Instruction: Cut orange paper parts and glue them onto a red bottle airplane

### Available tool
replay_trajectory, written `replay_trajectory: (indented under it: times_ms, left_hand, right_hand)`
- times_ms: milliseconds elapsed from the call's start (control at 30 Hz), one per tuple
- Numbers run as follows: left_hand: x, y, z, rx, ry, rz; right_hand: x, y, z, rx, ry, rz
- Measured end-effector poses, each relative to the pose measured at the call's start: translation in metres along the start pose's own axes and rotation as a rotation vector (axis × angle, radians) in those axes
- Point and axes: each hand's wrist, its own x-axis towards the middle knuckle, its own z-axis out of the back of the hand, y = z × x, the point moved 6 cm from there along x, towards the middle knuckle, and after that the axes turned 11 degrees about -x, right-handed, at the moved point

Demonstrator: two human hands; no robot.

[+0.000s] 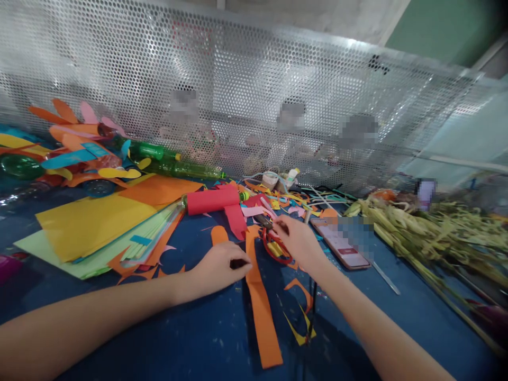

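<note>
One long orange strip (265, 323) is being met at its left edge by the left hand (216, 269), whose thumb and fingertips are being kept nearly together; whether the paper is being pinched cannot be told. The right hand (297, 241) is being held with bent fingers above a red looped handle (288, 260), apparently of scissors; what, if anything, is being gripped is being hidden by the fingers. The strip is being supported flat on the blue table (178, 344), its near end pointing toward the person.

Beyond, a bottle is being covered by red paper (212, 202); to the left, yellow sheets (91, 222) are being stacked over pale green ones (51, 256), and to the right a phone (339, 246) is being left close to the right forearm.

The strip could be getting creased or torn if it is being pulled from one edge, and good pieces could be getting lost among the orange and yellow scraps (296, 330). The phone could be getting knocked by the forearm.

No brand or label is being shown legibly; the phone's screen text is being blurred.
</note>
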Motion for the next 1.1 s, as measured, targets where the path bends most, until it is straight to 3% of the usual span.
replay_trajectory:
  times_ms: [167,367,533,633,700,800,867,900,967,1100]
  left_hand:
    - [0.000,-0.006,-0.008,0.087,0.095,-0.112]
    - [-0.003,-0.006,-0.003,0.140,0.078,-0.107]
    - [-0.006,-0.015,-0.005,0.103,0.117,-0.180]
    - [-0.007,-0.016,-0.007,0.067,0.136,-0.194]
    - [-0.007,-0.015,-0.004,0.056,0.108,-0.174]
    - [-0.005,-0.011,0.008,0.030,-0.039,-0.089]
    - [-0.004,-0.009,0.016,0.017,-0.162,-0.045]
    - [-0.004,-0.009,0.018,0.018,-0.189,-0.043]
    - [-0.004,-0.010,0.014,0.030,-0.136,-0.071]
    - [-0.004,-0.008,-0.007,0.092,0.095,-0.080]
  right_hand:
    - [0.053,-0.022,-0.016,-0.039,-0.017,-0.011]
    - [0.088,-0.037,-0.041,0.124,0.052,-0.059]
    - [0.095,-0.043,-0.024,0.374,-0.081,-0.126]
    - [0.079,-0.031,-0.003,0.558,-0.151,-0.142]
    - [0.055,-0.013,0.009,0.680,-0.124,-0.103]
    - [0.007,0.022,0.010,0.880,0.073,-0.001]
    - [-0.026,0.041,-0.004,1.047,0.293,0.022]
    - [-0.039,0.045,-0.010,1.094,0.311,0.007]
    - [-0.057,0.046,-0.025,1.159,0.329,-0.085]
    - [-0.069,0.047,-0.043,1.269,0.375,-0.154]
